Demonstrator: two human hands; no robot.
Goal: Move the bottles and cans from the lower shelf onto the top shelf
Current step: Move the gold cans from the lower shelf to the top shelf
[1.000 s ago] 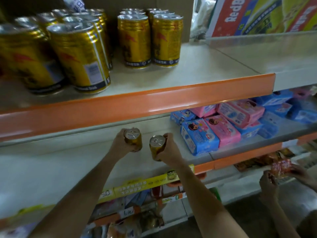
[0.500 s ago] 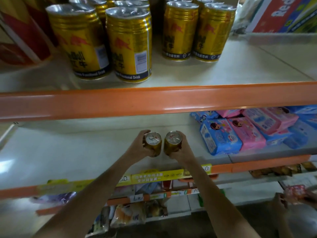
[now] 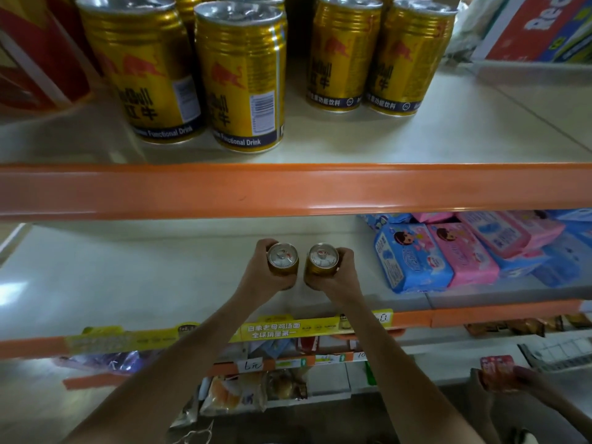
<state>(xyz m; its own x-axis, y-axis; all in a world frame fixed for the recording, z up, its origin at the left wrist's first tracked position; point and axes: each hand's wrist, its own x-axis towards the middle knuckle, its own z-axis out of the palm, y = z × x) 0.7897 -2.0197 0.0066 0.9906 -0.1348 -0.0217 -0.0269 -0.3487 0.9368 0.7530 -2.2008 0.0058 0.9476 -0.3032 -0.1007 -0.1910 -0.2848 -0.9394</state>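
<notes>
Head view: nearest the camera, both forearms reach over the lower shelf (image 3: 128, 283). The left hand (image 3: 259, 274) is wrapped around one gold can (image 3: 283, 259), and the right hand (image 3: 339, 277) is wrapped around a second gold can (image 3: 322, 262). The two cans are upright, side by side and almost touching, closer together than a second ago, when a clear gap separated them. Right of that pair on the same shelf lie blue and pink packets (image 3: 448, 251). Above the pair, beyond the orange rail (image 3: 288, 190), more gold cans (image 3: 243, 78) stand on the top shelf (image 3: 448, 136).
</notes>
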